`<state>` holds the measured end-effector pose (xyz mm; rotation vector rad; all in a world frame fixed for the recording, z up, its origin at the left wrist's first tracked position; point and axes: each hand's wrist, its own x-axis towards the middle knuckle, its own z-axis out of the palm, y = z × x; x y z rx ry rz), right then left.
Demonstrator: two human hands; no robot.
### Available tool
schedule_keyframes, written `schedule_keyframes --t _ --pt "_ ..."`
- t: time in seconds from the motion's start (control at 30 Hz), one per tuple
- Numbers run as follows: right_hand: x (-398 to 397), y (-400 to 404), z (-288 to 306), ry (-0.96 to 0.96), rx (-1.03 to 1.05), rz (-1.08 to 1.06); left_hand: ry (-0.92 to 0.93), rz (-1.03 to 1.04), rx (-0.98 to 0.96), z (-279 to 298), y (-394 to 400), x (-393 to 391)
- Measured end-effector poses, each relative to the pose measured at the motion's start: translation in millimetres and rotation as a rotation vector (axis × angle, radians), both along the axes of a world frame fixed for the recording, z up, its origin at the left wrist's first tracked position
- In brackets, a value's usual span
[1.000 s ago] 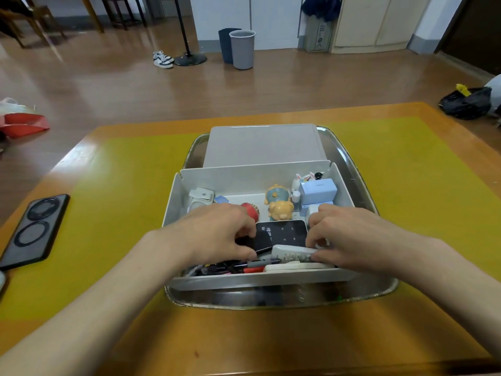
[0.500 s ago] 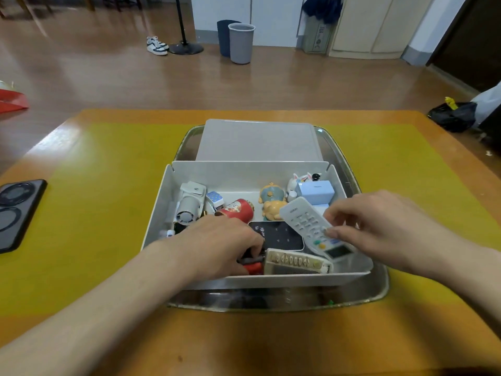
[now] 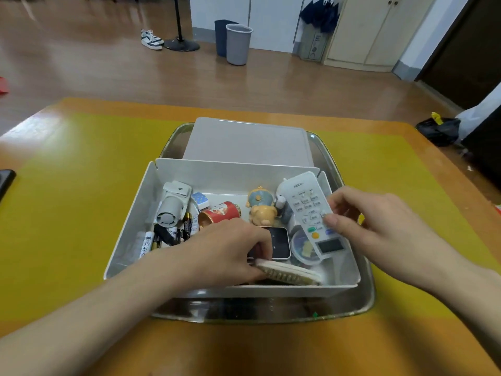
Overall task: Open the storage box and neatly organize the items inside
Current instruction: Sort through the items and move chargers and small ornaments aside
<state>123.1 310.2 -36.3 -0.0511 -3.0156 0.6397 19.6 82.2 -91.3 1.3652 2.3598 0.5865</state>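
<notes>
An open white storage box (image 3: pixel 130 232) stands in a metal tray (image 3: pixel 360 302), its lid (image 3: pixel 248 142) lying behind it. My right hand (image 3: pixel 379 226) pinches a white remote control (image 3: pixel 309 210) and holds it lengthwise along the box's right wall. My left hand (image 3: pixel 225 253) grips a second pale remote (image 3: pixel 290 274) by its end near the front wall. Between them lies a black phone (image 3: pixel 279 242). A red can (image 3: pixel 219 213), two small figurines (image 3: pixel 261 206), a grey handheld fan (image 3: pixel 173 204), markers and batteries (image 3: pixel 168 234) fill the left and back.
The tray sits on a yellow mat (image 3: pixel 67 202) over a wooden table. A dark device (image 3: pixel 5 180) peeks in at the left edge. Beyond the table are a wooden floor, two waste bins (image 3: pixel 237 43), shoes (image 3: pixel 151 39) and a black bag (image 3: pixel 439 130).
My right hand lifted the white remote from the front of the box and turned it along the right wall. My left hand shifted onto the second remote, uncovering the can, fan and markers.
</notes>
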Motion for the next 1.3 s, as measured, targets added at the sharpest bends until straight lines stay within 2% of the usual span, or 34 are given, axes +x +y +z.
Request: schedule_keyframes --t 0.17,0.27,0.57,0.8,0.9,1.03,1.07,1.17,1.23,1.3 --pt "6 4 0 0.095 -0.088 0.021 -0.151 0.162 0.173 16 -8 -12" --pt "7 2 1 0.063 -0.112 0.12 -0.215 0.265 0.203 27 -22 -29" --pt "11 -10 -6 -0.165 0.23 0.393 -0.127 0.417 0.287 35 -34 -34" --pt "8 -20 -14 -0.32 0.381 0.403 -0.069 0.383 0.275 20 -15 -12" --pt "8 -17 -12 -0.307 0.339 0.347 -0.09 0.366 0.26 15 -10 -5" --pt "10 -4 -1 0.097 0.171 0.187 -0.146 0.344 0.341 12 -6 -2" --pt "9 -3 2 0.123 0.176 0.161 -0.164 0.329 0.36 13 -4 0" --pt "6 -10 -4 0.062 0.296 0.202 -0.199 0.261 0.364 11 0 7" --pt "5 -13 -11 -0.035 0.392 0.26 -0.186 0.199 0.318 9 2 10" --pt "3 -13 -10 -0.075 0.393 0.247 -0.13 0.157 0.233 7 2 9"
